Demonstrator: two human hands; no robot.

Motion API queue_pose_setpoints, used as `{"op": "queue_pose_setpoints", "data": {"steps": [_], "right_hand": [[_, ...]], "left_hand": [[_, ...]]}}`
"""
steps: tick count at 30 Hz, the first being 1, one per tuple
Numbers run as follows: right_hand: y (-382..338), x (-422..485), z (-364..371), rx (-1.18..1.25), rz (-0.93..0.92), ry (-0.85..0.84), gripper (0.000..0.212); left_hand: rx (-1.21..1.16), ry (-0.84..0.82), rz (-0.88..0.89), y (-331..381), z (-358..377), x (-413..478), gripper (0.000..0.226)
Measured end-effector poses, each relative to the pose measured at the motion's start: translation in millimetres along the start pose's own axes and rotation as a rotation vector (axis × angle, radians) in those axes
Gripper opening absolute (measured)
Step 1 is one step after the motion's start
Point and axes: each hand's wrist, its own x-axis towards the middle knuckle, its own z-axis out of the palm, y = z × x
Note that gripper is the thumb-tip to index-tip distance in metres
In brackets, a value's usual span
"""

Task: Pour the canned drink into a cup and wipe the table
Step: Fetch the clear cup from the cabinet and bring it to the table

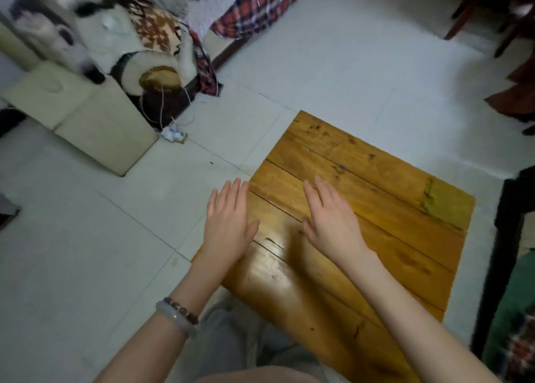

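A low wooden table (376, 185) of yellow-brown planks fills the middle right of the head view. My left hand (228, 220) is flat with straight fingers over the table's left edge and holds nothing. My right hand (330, 217) is also flat, palm down, over the middle of the tabletop, empty. A greenish worn patch (440, 206) marks the table's right side. No can, cup or cloth is in view.
A beige cushioned stool (86, 116) stands on the tiled floor at left, with a sofa piled with blankets (150, 29) behind it. A power strip (173, 135) lies on the floor. Dark furniture (509, 238) stands at the right edge, red chair legs (474, 14) at top right.
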Motion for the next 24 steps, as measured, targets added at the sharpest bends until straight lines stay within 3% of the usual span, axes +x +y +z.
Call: {"op": "queue_pose_setpoints", "data": {"steps": [11, 24], "right_hand": [[-222, 53, -41, -0.055, -0.471, 0.140, 0.080], [-509, 71, -9, -0.013, -0.662, 0.214, 0.083]], "left_hand": [[0.123, 0.209, -0.338, -168, -103, -94, 0.082], [0.223, 0.238, -0.508, -402, -160, -209, 0.085]]}}
